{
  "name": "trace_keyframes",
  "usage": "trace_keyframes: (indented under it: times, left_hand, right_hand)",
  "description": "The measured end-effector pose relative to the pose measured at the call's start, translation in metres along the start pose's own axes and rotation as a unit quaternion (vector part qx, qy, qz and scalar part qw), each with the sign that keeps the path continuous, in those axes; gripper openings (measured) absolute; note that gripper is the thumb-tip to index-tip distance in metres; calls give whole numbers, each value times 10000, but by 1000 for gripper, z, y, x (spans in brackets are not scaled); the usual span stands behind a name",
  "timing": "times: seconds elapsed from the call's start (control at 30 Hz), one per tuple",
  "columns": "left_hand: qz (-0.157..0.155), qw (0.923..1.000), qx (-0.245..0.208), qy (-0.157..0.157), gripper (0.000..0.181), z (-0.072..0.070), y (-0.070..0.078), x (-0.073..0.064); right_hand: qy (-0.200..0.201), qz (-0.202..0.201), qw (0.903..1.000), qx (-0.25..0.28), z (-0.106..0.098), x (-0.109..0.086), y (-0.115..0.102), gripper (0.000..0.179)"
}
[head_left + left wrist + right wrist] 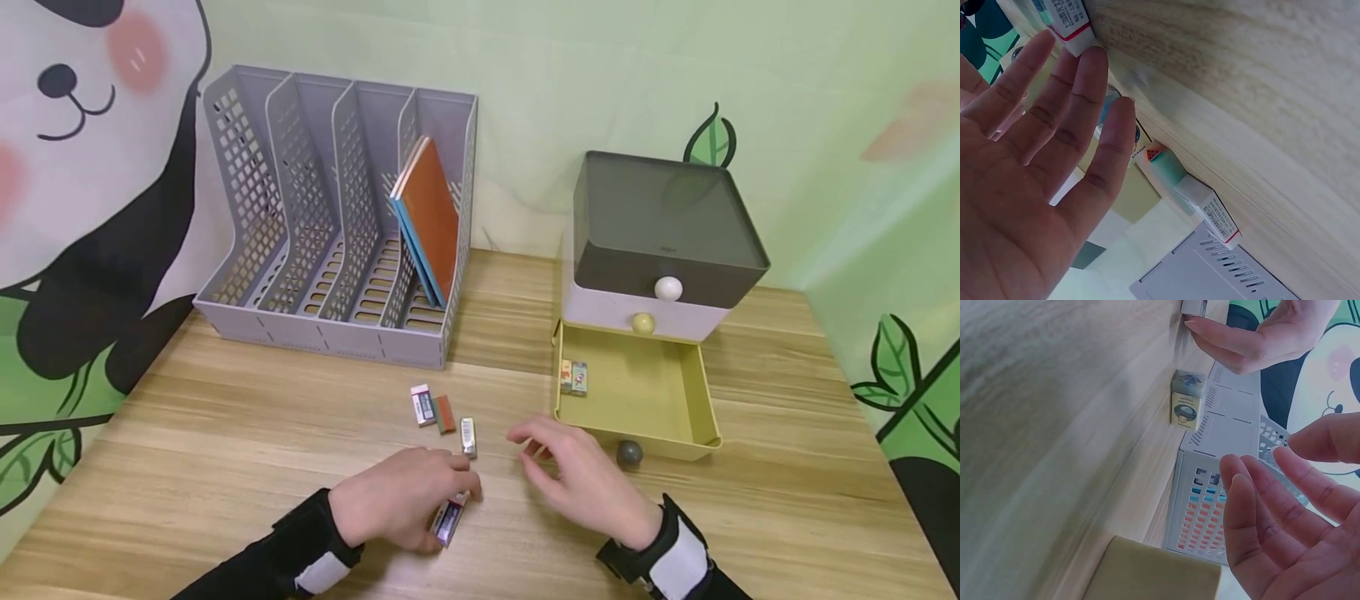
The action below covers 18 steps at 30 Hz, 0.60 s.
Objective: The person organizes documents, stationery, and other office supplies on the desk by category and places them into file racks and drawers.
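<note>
My left hand (411, 498) is low over the table, its thumb and index finger near opposite ends of a boxed eraser (447, 523). Its extended fingers (1094, 94) reach up to that eraser (1067, 22) in the left wrist view; whether they press it is unclear. Beyond lie a white eraser (468, 437), an orange-and-green eraser (445, 414) and a white-and-navy eraser (423, 405). My right hand (581, 479) hovers before the yellow drawer (645, 400), fingers loosely bent around nothing. Inside the drawer's left side, two small erasers (579, 378) sit together.
A grey file rack (322, 333) stands at the back left, with orange and blue notebooks (431, 217) in its right slot. Dark and white drawers (667, 217) stack above the pulled-out yellow one, whose grey knob (629, 453) sticks out beside my right hand.
</note>
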<state>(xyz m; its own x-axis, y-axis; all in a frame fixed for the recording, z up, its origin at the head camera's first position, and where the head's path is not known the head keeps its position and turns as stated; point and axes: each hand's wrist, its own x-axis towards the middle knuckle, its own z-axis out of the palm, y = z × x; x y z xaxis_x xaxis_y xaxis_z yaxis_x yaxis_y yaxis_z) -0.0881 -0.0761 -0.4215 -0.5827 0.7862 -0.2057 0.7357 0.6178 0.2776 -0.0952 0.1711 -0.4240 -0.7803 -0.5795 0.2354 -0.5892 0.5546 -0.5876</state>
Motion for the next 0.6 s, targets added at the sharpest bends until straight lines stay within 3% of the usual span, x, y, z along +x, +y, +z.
trace_keyframes:
  times: [0.2, 0.33, 0.47, 0.6]
  left_hand:
    - [-16, 10000, -82, 27, 54, 0, 0, 0]
    - [33, 9994, -247, 232, 54, -1, -1, 2]
    - [27, 9969, -367, 701, 58, -3, -3, 6]
    - [-89, 9892, -570, 1344, 64, -9, -5, 12]
  right_hand:
    - [86, 102, 9997, 188, 0, -3, 4, 21]
    - [330, 346, 9977, 489, 1, -5, 7, 19]
    - [592, 815, 9904, 945, -1, -6, 9, 19]
    - [778, 1246, 9749, 1670, -4, -5, 10, 21]
